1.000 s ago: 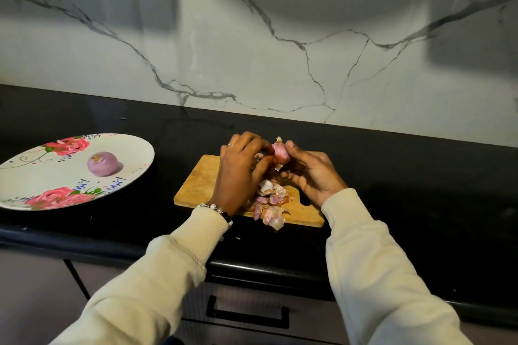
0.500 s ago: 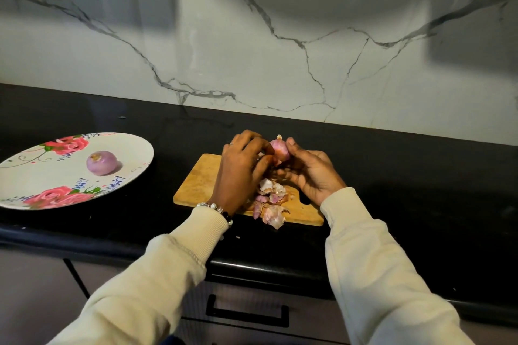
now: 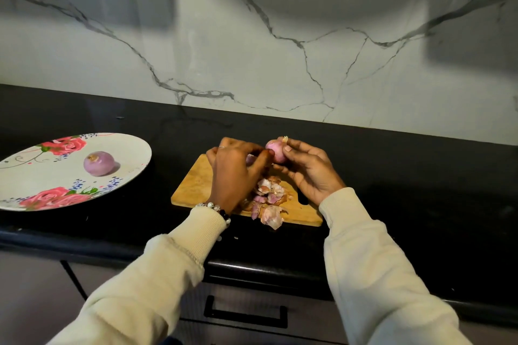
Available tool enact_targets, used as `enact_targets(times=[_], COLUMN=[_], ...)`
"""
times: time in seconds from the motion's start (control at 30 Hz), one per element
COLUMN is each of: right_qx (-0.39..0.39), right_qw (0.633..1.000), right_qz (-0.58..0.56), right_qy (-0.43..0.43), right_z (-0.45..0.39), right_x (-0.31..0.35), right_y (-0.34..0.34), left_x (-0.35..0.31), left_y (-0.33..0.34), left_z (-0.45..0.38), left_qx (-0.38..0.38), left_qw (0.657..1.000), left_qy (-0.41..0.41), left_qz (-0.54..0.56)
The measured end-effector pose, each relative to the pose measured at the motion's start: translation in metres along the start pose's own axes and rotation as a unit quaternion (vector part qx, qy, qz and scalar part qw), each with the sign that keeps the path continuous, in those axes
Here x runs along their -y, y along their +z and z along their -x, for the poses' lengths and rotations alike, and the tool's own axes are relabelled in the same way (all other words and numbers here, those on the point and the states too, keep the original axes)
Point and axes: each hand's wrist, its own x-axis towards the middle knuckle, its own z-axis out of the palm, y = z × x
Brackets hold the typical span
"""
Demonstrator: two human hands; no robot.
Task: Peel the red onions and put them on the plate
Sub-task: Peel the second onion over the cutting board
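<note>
Red onion (image 3: 276, 151) is held up just above the far edge of the cutting board (image 3: 196, 185), gripped by the right hand (image 3: 309, 172) with the thumb pressed on its top and the fingers curled underneath. Its left side is being pinched by the left hand (image 3: 235, 172), fingers bunched together, so part of the onion is hidden and what exactly is pinched can't be made out. A pile of onion skins (image 3: 269, 199) is scattered on the board's near right part, partly covered by the left wrist. Well left of the board, a flowered plate (image 3: 33, 176) is seen on the black counter (image 3: 420, 176), cut off at the frame edge, with one peeled onion (image 3: 99, 163) sat on it.
</note>
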Motion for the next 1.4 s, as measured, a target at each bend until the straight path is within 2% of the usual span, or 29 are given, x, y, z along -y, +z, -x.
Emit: enact_targets(times=[0.17, 0.47, 0.63, 0.97, 1.2, 1.4], right_qx=[0.017, 0.041, 0.050, 0.053, 0.054, 0.058], right_qw=[1.000, 0.997, 0.998, 0.997, 0.996, 0.993], right_qz=[0.013, 0.036, 0.021, 0.033, 0.038, 0.071], right_qy=[-0.016, -0.048, -0.045, -0.039, -0.057, -0.073], right_z=[0.001, 0.002, 0.003, 0.004, 0.004, 0.004], right_x=[0.001, -0.002, 0.000, -0.001, -0.001, -0.002], right_y=[-0.002, -0.003, -0.002, -0.002, -0.004, -0.003], left_x=[-0.002, 0.002, -0.002, 0.000, -0.006, -0.007], left_y=[0.004, 0.006, 0.002, 0.003, 0.002, 0.001], left_z=[-0.002, -0.002, -0.004, -0.003, -0.001, -0.002], left_qx=[0.022, 0.017, 0.013, 0.000, -0.005, 0.013], left_qw=[0.994, 0.980, 0.960, 0.977, 0.971, 0.971], left_qy=[-0.070, -0.127, -0.155, -0.143, -0.120, -0.138], left_qz=[0.087, 0.154, 0.231, 0.160, 0.205, 0.194])
